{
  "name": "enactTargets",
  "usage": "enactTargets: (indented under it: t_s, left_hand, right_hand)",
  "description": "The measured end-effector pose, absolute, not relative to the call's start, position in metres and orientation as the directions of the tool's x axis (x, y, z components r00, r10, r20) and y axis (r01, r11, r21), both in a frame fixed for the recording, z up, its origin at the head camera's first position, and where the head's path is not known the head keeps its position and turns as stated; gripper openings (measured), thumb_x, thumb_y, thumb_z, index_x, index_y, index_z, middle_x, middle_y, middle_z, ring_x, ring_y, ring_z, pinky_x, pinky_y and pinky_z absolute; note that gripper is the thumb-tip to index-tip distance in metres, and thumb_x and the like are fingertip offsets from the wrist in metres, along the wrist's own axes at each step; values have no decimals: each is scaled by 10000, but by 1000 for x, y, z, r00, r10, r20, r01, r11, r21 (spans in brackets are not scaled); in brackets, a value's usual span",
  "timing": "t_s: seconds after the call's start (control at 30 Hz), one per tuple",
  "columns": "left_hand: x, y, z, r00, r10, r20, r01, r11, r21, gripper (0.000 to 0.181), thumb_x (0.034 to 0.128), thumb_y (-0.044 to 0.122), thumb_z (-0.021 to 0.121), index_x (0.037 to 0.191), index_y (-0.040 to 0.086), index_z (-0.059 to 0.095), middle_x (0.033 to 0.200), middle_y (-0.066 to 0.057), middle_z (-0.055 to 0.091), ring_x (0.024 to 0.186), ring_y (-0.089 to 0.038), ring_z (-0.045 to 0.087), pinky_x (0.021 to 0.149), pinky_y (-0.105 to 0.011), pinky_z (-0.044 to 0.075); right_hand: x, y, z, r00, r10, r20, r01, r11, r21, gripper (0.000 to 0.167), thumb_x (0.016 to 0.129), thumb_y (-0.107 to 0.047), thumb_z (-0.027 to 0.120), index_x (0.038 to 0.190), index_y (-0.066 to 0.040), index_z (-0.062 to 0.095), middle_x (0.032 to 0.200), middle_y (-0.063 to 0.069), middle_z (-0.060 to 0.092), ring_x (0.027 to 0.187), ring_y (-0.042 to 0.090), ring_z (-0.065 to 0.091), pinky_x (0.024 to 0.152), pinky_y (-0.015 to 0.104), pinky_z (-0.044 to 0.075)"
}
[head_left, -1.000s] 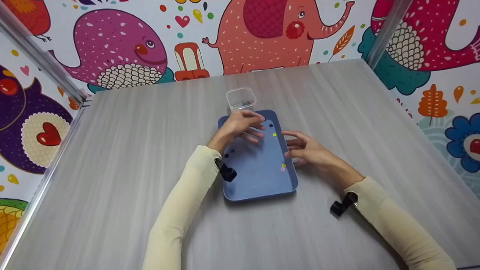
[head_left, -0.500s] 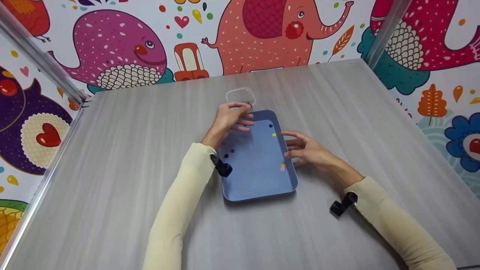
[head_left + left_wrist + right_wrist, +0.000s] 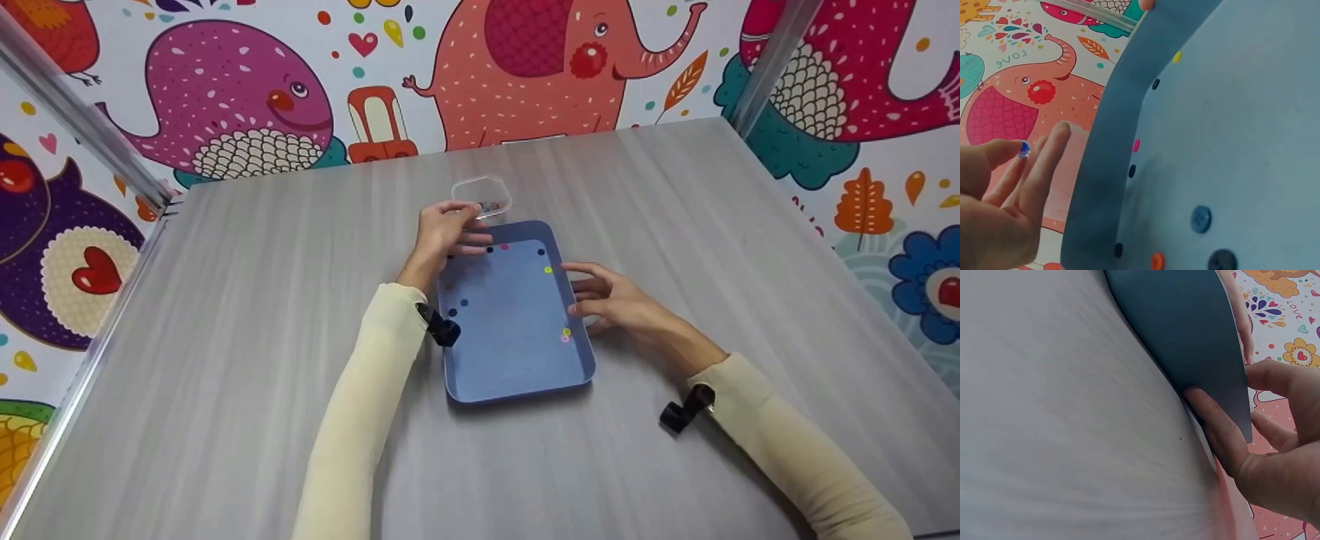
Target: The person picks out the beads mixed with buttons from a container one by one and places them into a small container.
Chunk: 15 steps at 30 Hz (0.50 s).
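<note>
My left hand is over the far left corner of a blue tray, near a clear plastic box. In the left wrist view, thumb and finger pinch a small, shiny blue bead. My right hand touches the tray's right side, with fingertips at the rim and outer wall. Several small buttons lie in the tray, among them a yellow button, a pink button, a blue button and an orange button.
Small pieces, too small to tell apart, lie in the clear box behind the tray. The grey wood-grain table extends around both. Walls with cartoon animals and metal posts border it.
My left hand has moved left and slightly away from me, from above the tray's far part to its far left corner, uncovering buttons there. My right hand has stayed at the tray's side.
</note>
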State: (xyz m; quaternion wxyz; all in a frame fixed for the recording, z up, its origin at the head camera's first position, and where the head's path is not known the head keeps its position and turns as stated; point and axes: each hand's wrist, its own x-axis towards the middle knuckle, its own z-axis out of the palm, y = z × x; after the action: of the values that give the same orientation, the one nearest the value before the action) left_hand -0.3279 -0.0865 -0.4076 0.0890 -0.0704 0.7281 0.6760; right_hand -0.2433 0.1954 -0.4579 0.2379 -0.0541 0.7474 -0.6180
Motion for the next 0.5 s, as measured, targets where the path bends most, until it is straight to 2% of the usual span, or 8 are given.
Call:
enactTargets:
  t_s: [0.3, 0.5]
  left_hand:
    - [-331, -89, -408, -972, -25, -235, -236, 64, 970, 281, 1008, 247, 615, 1218, 68, 669, 1109, -192, 748, 768, -219, 777, 705, -357, 654]
    - [-333, -89, -408, -966, -63, -250, -254, 65, 965, 267, 1002, 236, 626, 1202, 69, 683, 1101, -190, 750, 767, -228, 777, 671, -337, 653]
  right_hand:
    - [-244, 195, -460, -880, -385, -277, 205, 218, -954, 743, 889, -61, 712, 1538, -206, 380, 1471, 226, 488, 1259, 295, 552, 725, 351, 643]
    - [-244, 195, -459, -878, -397, -268, 196, 213, -957, 747, 890, -66, 714, 1542, -196, 373, 1473, 225, 490, 1243, 265, 560, 685, 325, 631]
